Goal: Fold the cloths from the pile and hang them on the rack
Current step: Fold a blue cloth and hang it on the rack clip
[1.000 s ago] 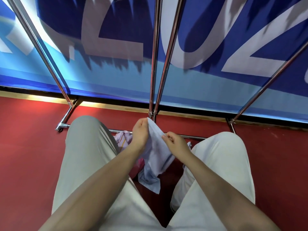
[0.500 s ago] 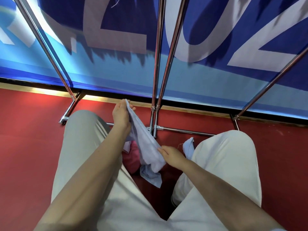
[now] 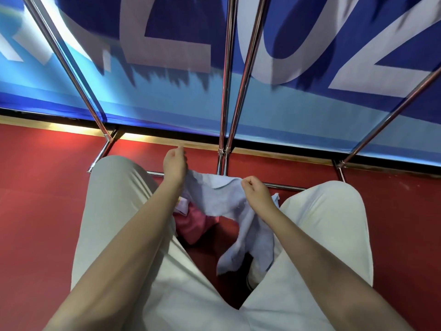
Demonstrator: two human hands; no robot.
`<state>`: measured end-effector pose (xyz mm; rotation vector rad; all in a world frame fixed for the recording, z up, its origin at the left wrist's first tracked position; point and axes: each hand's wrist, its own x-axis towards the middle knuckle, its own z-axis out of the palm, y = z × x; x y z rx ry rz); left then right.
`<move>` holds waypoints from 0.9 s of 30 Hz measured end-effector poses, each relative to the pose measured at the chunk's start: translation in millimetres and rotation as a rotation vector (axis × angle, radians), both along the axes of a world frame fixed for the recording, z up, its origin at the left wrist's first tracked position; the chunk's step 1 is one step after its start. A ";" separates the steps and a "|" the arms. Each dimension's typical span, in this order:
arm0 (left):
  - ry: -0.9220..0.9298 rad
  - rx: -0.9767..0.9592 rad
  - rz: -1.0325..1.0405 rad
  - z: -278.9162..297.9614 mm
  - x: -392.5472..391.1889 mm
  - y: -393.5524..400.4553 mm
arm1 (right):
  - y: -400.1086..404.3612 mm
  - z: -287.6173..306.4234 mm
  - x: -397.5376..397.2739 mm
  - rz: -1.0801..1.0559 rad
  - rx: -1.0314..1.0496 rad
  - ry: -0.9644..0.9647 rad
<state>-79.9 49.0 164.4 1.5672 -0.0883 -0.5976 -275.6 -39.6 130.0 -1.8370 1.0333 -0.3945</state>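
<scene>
Fold step: left hand (image 3: 175, 164) and right hand (image 3: 256, 191) each pinch the light-blue cloth (image 3: 220, 197), spread between; next, bring corners together.

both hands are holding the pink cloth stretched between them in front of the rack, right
Not quite. In the head view the cloth held between the left hand and right hand is the light blue cloth, not the pink one. The pink cloth lies on the floor below, in front of the rack.

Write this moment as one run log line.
left hand: holds blue cloth | right hand: holds same cloth | cloth: unfolded | rack: bare
</scene>
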 end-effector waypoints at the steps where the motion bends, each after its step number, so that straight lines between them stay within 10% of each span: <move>1: -0.049 0.041 -0.054 -3.6 -5.2 -0.3 | -0.2 7.8 -0.4 0.014 -0.007 -0.038; 17: -0.339 0.023 -0.701 -30.9 -79.5 -11.9 | -6.2 34.0 -5.2 -0.077 0.112 -0.342; 27: -0.379 0.031 -0.577 -23.0 -77.3 -14.7 | -13.6 19.0 -4.2 -0.081 0.069 -0.276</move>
